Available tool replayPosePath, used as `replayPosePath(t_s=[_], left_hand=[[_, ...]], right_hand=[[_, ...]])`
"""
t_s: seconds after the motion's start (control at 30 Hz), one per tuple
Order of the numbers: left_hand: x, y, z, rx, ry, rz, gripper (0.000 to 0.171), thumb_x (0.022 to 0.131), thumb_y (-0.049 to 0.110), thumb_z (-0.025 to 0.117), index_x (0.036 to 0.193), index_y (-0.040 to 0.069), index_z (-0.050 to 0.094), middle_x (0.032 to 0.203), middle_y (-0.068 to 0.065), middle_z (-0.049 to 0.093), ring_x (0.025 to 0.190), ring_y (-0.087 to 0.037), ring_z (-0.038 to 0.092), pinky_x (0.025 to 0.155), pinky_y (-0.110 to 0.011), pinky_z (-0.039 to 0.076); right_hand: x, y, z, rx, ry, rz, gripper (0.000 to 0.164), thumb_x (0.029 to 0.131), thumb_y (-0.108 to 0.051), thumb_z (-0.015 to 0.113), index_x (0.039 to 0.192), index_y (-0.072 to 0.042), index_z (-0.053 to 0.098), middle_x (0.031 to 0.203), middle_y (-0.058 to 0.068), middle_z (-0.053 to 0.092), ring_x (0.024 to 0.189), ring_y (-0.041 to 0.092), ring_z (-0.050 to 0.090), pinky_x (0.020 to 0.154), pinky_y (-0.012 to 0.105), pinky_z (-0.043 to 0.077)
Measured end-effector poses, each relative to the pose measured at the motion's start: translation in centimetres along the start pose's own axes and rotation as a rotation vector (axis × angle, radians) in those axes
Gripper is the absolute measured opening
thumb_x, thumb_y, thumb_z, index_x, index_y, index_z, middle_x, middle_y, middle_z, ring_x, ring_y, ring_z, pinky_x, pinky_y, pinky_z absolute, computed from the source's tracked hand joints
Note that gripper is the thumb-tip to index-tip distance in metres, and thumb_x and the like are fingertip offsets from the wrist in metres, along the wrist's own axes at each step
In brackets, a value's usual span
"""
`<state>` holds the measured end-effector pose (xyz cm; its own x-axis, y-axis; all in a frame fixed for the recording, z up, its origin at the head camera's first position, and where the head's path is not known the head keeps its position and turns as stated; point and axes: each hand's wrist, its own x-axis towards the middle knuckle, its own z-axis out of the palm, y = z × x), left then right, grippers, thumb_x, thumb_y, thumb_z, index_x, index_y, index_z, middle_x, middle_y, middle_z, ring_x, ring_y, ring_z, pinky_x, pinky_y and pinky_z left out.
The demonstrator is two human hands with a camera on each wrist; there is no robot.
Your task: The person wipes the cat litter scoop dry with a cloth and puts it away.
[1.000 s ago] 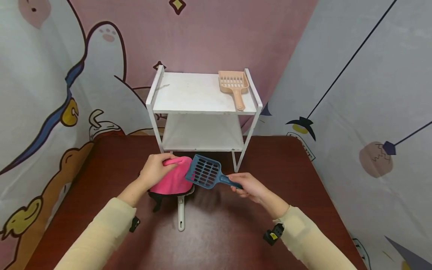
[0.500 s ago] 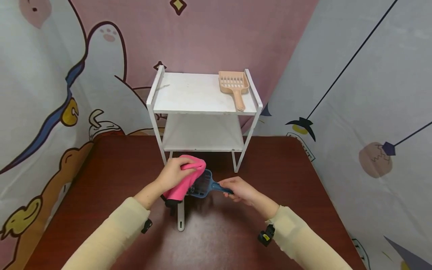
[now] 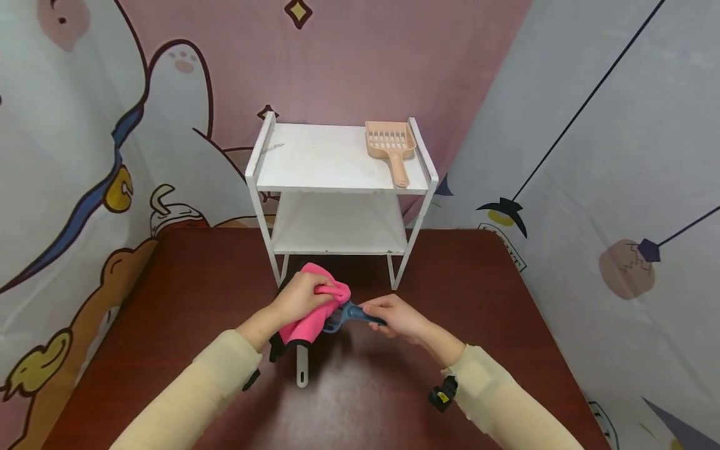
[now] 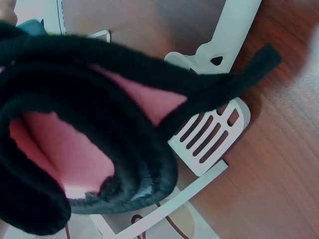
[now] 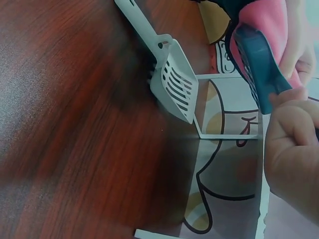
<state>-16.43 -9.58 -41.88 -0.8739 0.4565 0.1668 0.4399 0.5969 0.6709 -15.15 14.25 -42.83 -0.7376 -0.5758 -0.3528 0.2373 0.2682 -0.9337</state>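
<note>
My left hand (image 3: 298, 300) grips a pink cloth (image 3: 306, 328) with black edging, bunched over the slotted head of a blue litter scoop (image 3: 359, 312). The scoop's handle is held by my right hand (image 3: 400, 317), thumb on top. In the right wrist view the blue scoop head (image 5: 261, 57) shows against the pink cloth. Black-trimmed folds of the cloth (image 4: 75, 152) fill much of the left wrist view. Below, a white litter scoop (image 5: 175, 82) lies on the table; from the head, mainly its handle (image 3: 302, 369) shows, the rest hidden under the cloth.
A white two-tier rack (image 3: 320, 156) stands at the back of the brown table (image 3: 467, 281). On its top shelf, at the right, lies a beige litter scoop (image 3: 390, 147). Cartoon-printed walls (image 3: 394, 62) enclose the table behind and at both sides.
The left hand has brought the cloth rightward from over the white scoop onto the blue scoop's head and wrapped it there. The right hand has moved slightly left and down with the blue scoop.
</note>
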Motion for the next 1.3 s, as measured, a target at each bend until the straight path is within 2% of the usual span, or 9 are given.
replayPosePath(t_s=[0.23, 0.47, 0.6, 0.7, 0.8, 0.9, 1.03, 1.17, 1.3], left_hand=[[0.2, 0.1, -0.1, 0.145, 0.096, -0.053, 0.010, 0.082, 0.010, 0.071, 0.090, 0.005, 0.071, 0.086, -0.005, 0.069, 0.067, -0.010, 0.050, 0.059, -0.020, 0.040], [0.0, -0.1, -0.7, 0.160, 0.148, -0.091, 0.010, 0.083, 0.013, 0.070, 0.089, 0.005, 0.070, 0.080, -0.005, 0.069, 0.056, -0.008, 0.047, 0.052, -0.019, 0.037], [-0.1, -0.3, -1.0, 0.175, 0.144, -0.131, 0.013, 0.085, 0.013, 0.068, 0.094, 0.004, 0.069, 0.082, -0.007, 0.069, 0.057, -0.009, 0.048, 0.053, -0.020, 0.038], [-0.2, -0.8, -1.6, 0.196, 0.172, -0.153, 0.013, 0.085, 0.012, 0.067, 0.095, 0.004, 0.069, 0.082, -0.009, 0.069, 0.060, -0.012, 0.049, 0.054, -0.022, 0.038], [-0.6, -1.8, -2.8, 0.177, 0.226, -0.183, 0.012, 0.084, 0.011, 0.069, 0.093, 0.005, 0.069, 0.081, -0.009, 0.068, 0.062, -0.015, 0.050, 0.055, -0.024, 0.039], [-1.2, -2.7, -4.0, 0.118, 0.289, -0.214, 0.013, 0.082, 0.012, 0.071, 0.092, 0.004, 0.069, 0.082, -0.011, 0.069, 0.062, -0.016, 0.052, 0.055, -0.024, 0.040], [-1.9, -3.2, -5.2, 0.071, 0.347, -0.225, 0.016, 0.083, 0.013, 0.071, 0.094, 0.002, 0.070, 0.084, -0.014, 0.070, 0.062, -0.015, 0.053, 0.054, -0.022, 0.042], [-2.4, -3.3, -5.9, 0.065, 0.365, -0.225, 0.016, 0.083, 0.015, 0.071, 0.093, 0.003, 0.069, 0.082, -0.013, 0.069, 0.059, -0.013, 0.051, 0.052, -0.020, 0.041], [-2.7, -3.3, -6.2, 0.055, 0.354, -0.232, 0.016, 0.084, 0.015, 0.070, 0.093, 0.002, 0.069, 0.080, -0.012, 0.068, 0.057, -0.012, 0.049, 0.052, -0.020, 0.039]], right_hand=[[-0.1, -0.1, -0.2, 0.008, 0.039, -0.012, 0.035, 0.099, -0.016, 0.044, 0.123, 0.007, 0.055, 0.059, -0.002, 0.048, 0.041, 0.006, 0.026, 0.042, 0.018, 0.022], [-0.4, -0.3, -0.4, -0.007, 0.054, -0.015, 0.035, 0.099, -0.016, 0.044, 0.123, 0.007, 0.055, 0.059, -0.002, 0.047, 0.041, 0.006, 0.027, 0.042, 0.018, 0.022], [-0.6, -0.3, -0.5, -0.017, 0.053, -0.022, 0.037, 0.099, -0.017, 0.044, 0.124, 0.009, 0.053, 0.058, -0.003, 0.047, 0.040, 0.005, 0.026, 0.042, 0.019, 0.022], [-0.7, 0.0, -0.7, -0.009, 0.056, -0.011, 0.038, 0.099, -0.017, 0.044, 0.125, 0.009, 0.052, 0.058, -0.003, 0.048, 0.040, 0.005, 0.026, 0.042, 0.019, 0.022], [-1.0, 0.3, -1.0, 0.028, 0.042, 0.002, 0.037, 0.099, -0.017, 0.042, 0.124, 0.010, 0.051, 0.059, -0.003, 0.049, 0.040, 0.005, 0.025, 0.042, 0.019, 0.022], [-1.4, 0.3, -1.4, 0.071, 0.025, 0.000, 0.036, 0.099, -0.016, 0.042, 0.122, 0.010, 0.051, 0.061, -0.004, 0.051, 0.040, 0.004, 0.025, 0.042, 0.018, 0.022], [-1.7, 0.3, -1.9, 0.109, 0.022, -0.005, 0.033, 0.093, -0.011, 0.053, 0.118, 0.011, 0.050, 0.061, -0.006, 0.050, 0.040, 0.002, 0.024, 0.042, 0.017, 0.022], [-1.7, 0.7, -2.1, 0.114, 0.044, 0.010, 0.036, 0.085, -0.004, 0.062, 0.115, 0.012, 0.051, 0.059, -0.006, 0.046, 0.041, 0.003, 0.024, 0.043, 0.019, 0.022], [-1.5, 1.4, -2.1, 0.051, 0.091, 0.007, 0.035, 0.084, -0.005, 0.063, 0.114, 0.012, 0.054, 0.058, -0.006, 0.049, 0.041, 0.004, 0.026, 0.043, 0.020, 0.024]])
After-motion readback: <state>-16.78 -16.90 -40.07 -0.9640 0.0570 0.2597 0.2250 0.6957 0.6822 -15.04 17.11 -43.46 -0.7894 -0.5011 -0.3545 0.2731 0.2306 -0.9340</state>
